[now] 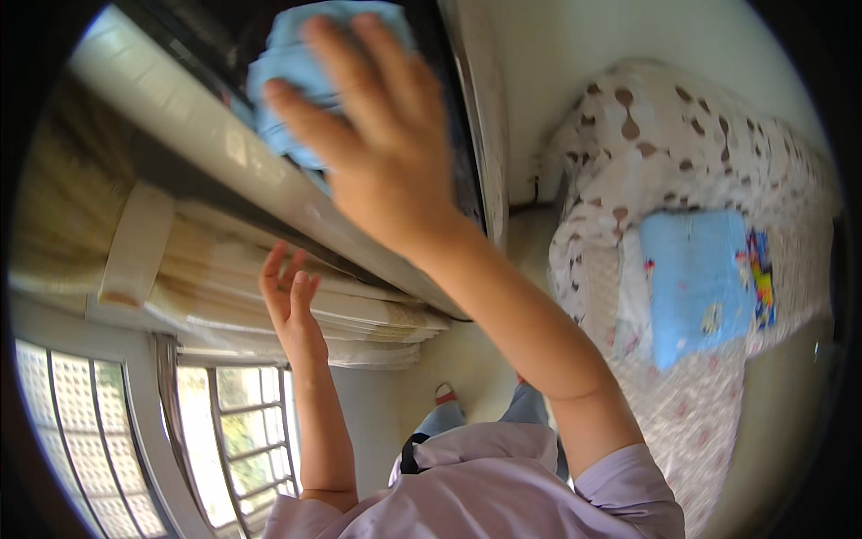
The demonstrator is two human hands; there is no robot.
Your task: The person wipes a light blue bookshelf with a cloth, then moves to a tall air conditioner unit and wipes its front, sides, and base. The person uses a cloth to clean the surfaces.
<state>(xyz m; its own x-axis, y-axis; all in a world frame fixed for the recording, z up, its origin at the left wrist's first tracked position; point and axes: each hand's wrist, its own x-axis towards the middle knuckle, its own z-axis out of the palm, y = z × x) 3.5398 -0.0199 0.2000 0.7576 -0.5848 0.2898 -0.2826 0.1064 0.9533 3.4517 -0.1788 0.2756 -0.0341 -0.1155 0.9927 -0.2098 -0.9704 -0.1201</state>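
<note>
My right hand (397,141) is raised high, its palm and fingers pressed over a folded light blue cloth (296,74). The cloth lies against a dark, glossy surface (465,155) of a tall piece of furniture or appliance, whose kind I cannot tell. The moving fingers are slightly blurred. Lower and to the left, my left hand (293,290) is lifted in the air with its fingers apart and nothing in it. It is in front of the cream curtain (363,310), beside the pale glossy side panel (269,175) of the tall piece.
A bed on the right bears a spotted cover (673,135) and a folded light blue textile (693,283) with a colourful packet (762,279) beside it. Barred windows (249,431) stand at the lower left. A curtain tieback (138,242) crosses the drapes. Pale floor (431,357) shows around my feet.
</note>
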